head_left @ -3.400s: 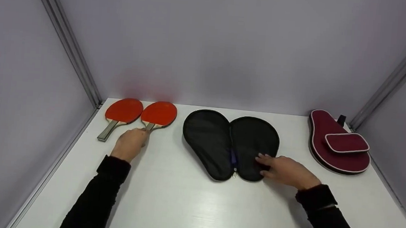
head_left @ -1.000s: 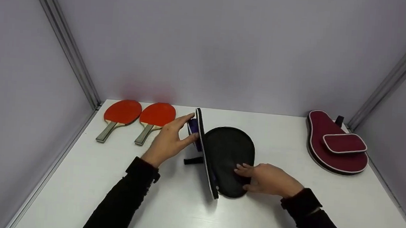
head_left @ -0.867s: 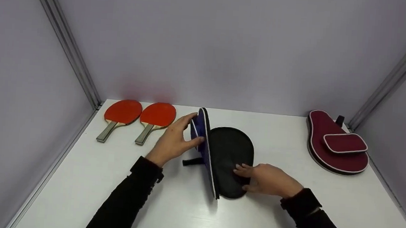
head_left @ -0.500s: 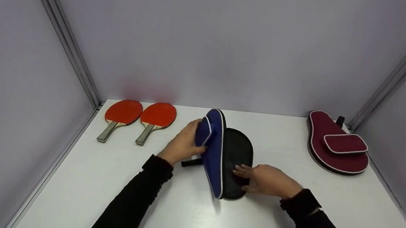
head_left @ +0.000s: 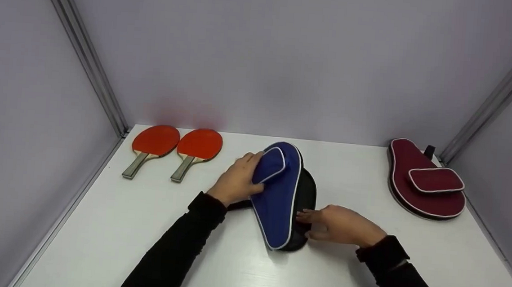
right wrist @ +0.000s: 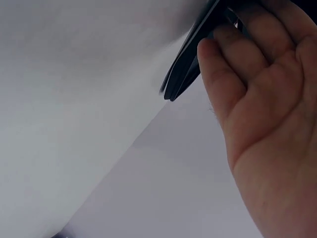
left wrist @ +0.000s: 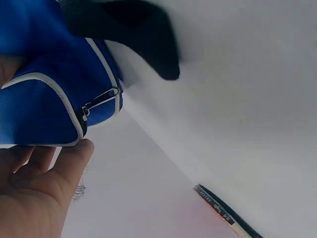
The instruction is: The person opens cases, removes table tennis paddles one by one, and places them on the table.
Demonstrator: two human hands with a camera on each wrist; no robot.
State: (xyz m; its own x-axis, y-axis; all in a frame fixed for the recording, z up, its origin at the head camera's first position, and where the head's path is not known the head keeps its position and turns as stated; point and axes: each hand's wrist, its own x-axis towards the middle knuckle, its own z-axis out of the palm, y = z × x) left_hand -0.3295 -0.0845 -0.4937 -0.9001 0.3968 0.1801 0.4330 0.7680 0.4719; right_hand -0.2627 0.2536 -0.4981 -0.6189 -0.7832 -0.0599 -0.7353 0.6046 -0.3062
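I read the left hand [head_left: 236, 182] with its grip curled round the raised upper half of the blue paddle case [head_left: 279, 194], thumb on the outer pocket. The case sits mid-bench [head_left: 229, 267], its blue half tilted over the black inner half, not fully down. The right hand [head_left: 340, 223] lies with fingers nearly straight, grip wide, pressing the case's right edge. Two red paddles [head_left: 177, 144] lie far left; a maroon case [head_left: 424, 182] far right.
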